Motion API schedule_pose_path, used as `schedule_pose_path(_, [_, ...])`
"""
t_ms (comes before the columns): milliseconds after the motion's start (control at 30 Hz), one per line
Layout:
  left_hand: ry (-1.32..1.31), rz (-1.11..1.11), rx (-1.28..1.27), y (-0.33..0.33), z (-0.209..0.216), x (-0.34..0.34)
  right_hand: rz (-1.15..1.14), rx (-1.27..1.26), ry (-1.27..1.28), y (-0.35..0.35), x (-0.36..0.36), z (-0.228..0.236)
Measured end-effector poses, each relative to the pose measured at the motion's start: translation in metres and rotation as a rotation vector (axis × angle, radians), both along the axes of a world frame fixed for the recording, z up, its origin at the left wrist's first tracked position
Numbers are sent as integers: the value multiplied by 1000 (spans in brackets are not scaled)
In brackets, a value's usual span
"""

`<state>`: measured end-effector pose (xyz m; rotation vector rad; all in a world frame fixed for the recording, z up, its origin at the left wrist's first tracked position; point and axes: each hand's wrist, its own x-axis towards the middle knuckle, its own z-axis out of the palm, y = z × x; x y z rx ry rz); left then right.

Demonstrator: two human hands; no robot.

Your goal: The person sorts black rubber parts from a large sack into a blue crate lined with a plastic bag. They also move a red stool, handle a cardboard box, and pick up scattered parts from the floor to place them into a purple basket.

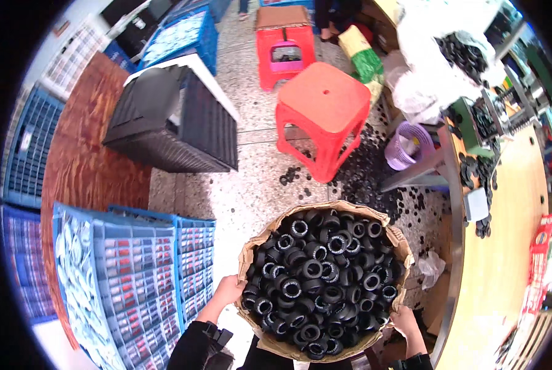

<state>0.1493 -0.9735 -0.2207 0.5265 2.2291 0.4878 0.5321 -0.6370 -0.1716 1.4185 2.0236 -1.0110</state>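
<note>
At left, blue crates (pixel 134 229) are cut off by the near edge. A brown carton (pixel 401 243), near centre, is gripped at its left rim by the left hand (pixel 229 290) — partly hidden there. Black rings (pixel 313 268) are heaped inside (lower ones concealed), and its right rim is grasped by the right hand (pixel 404 320). Farther right, a bench (pixel 494 259) is cropped.

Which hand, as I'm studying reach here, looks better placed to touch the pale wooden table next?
Probably the right hand: it holds the right rim of the brown container, nearer the pale wooden table. The left hand holds the opposite rim, with the black rings between it and that table.
</note>
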Motion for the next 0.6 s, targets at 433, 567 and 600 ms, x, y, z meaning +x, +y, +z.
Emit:
schedule_pose_path(433, [21, 601, 9, -194, 178, 228, 844, -110, 210, -12, -66, 159])
schedule_pose_path(567, [-130, 791, -46, -263, 209, 317, 1316, 103, 416, -72, -93, 197])
schedule_pose_path(600, [-92, 852, -46, -280, 209, 341, 1283, 45, 344, -95, -105, 201])
